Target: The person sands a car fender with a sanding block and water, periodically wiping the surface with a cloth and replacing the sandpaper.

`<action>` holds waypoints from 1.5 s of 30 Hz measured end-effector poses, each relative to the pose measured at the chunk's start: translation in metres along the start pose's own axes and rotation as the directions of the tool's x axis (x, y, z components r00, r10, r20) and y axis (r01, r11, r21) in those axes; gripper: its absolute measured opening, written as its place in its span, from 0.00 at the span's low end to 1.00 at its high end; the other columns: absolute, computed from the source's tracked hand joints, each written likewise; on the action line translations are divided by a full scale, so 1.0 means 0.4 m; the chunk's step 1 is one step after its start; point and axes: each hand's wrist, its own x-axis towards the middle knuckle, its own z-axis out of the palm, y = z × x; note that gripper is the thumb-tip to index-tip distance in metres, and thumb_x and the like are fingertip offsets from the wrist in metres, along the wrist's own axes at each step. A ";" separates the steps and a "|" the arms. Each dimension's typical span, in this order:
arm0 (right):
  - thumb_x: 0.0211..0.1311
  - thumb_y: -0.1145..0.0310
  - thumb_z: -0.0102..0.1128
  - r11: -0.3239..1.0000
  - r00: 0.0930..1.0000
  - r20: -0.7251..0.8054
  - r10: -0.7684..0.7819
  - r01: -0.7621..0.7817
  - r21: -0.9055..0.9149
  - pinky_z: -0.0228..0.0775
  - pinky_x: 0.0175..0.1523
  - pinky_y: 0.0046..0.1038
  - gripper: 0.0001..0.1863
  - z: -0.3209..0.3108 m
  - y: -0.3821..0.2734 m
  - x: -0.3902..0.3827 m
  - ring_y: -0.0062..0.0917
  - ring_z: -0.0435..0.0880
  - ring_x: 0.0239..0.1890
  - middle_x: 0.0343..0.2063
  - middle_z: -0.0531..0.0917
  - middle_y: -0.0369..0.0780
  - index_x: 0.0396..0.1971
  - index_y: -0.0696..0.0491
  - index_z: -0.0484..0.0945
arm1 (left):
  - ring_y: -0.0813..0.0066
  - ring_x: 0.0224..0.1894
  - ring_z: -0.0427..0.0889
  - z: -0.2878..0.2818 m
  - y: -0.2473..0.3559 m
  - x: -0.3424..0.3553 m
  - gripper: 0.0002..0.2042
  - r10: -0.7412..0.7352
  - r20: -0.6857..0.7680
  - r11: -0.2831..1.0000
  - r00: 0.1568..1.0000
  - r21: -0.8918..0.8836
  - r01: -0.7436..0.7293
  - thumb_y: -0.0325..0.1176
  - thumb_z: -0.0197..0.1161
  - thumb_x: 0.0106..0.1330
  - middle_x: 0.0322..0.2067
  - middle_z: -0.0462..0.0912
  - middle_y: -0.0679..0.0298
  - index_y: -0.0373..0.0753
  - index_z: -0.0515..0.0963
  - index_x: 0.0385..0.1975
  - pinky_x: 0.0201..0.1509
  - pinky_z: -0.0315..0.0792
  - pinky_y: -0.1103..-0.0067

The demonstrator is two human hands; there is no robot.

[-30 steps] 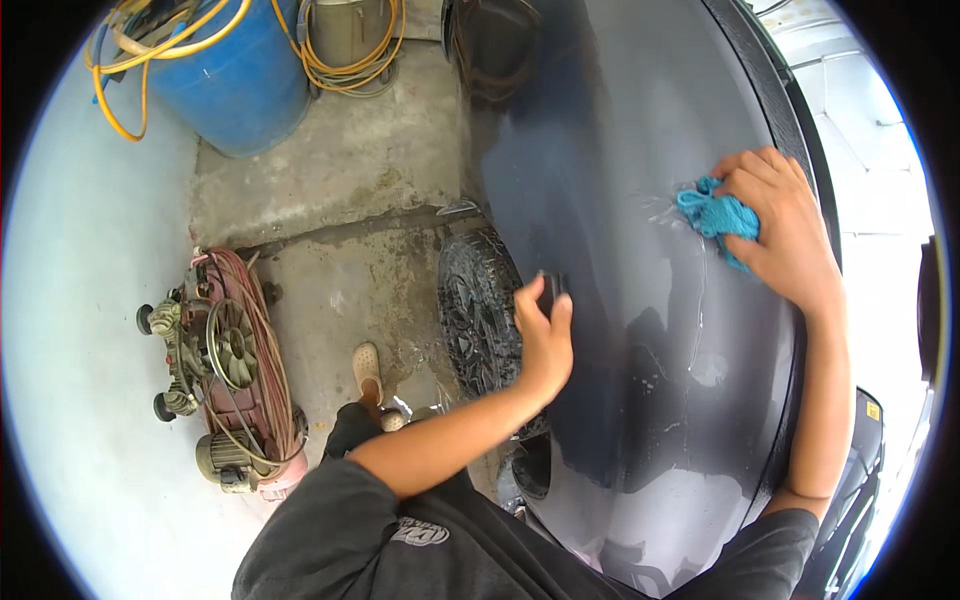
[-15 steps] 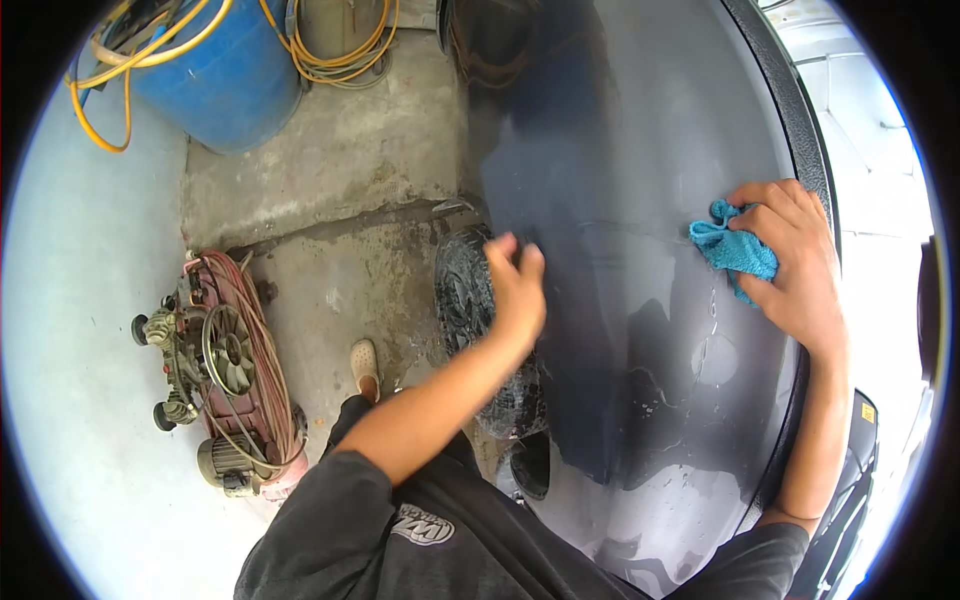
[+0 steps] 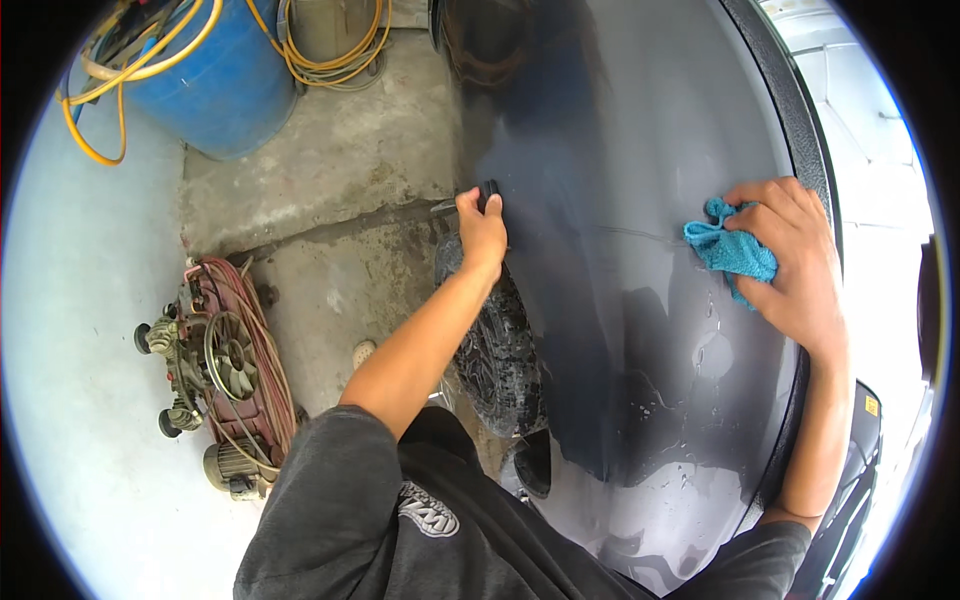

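My right hand [image 3: 797, 262] is closed over a crumpled blue cloth [image 3: 738, 250]. It rests on the upper part of the wet, dark grey car panel [image 3: 700, 130], close to the black trim. Farther left, my left hand [image 3: 482, 232] is at the lower edge of the panel, above the wheel. Its thumb and fingers close about a small black piece [image 3: 489, 188]; whether this belongs to the car I cannot tell. Water drops and streaks lie on the panel below the cloth. The tyre [image 3: 500, 370] is wet and partly behind my left forearm.
An air compressor [image 3: 228, 370] with a coiled hose stands by the pale wall at left. A blue barrel [image 3: 215, 85] with yellow hose is at the far left. The concrete floor [image 3: 350, 150] has a step and damp patches.
My left hand has moved left and farther away, and its fingers have closed on the small black piece. My right hand and the cloth have hardly moved.
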 end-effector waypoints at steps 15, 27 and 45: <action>0.38 0.75 0.70 0.999 0.999 0.025 0.044 -0.044 0.004 0.69 0.55 0.38 0.17 0.017 0.008 -0.021 0.36 0.81 0.51 0.47 0.85 0.38 0.34 0.51 0.80 | 0.55 0.68 0.70 0.033 -0.117 -0.199 0.24 0.154 0.062 0.969 0.986 0.186 -0.163 0.37 0.58 0.80 0.66 0.70 0.45 0.32 0.62 0.68 0.75 0.63 0.62; 0.37 0.76 0.69 0.999 0.999 0.019 0.045 -0.045 -0.005 0.70 0.55 0.37 0.18 0.014 0.005 -0.014 0.35 0.81 0.51 0.47 0.85 0.37 0.34 0.50 0.80 | 0.61 0.65 0.72 0.040 -0.119 -0.150 0.25 0.374 0.110 0.899 0.921 0.200 -0.389 0.38 0.57 0.80 0.64 0.71 0.49 0.32 0.61 0.69 0.73 0.65 0.66; 0.47 0.80 0.71 0.984 0.988 -0.028 0.152 -0.154 -0.088 0.70 0.60 0.40 0.17 0.011 -0.019 -0.018 0.37 0.78 0.54 0.48 0.81 0.38 0.40 0.53 0.84 | 0.57 0.70 0.69 0.087 -0.041 -0.247 0.28 0.331 0.206 0.920 0.921 0.148 -0.363 0.40 0.59 0.79 0.68 0.69 0.47 0.31 0.61 0.70 0.77 0.61 0.62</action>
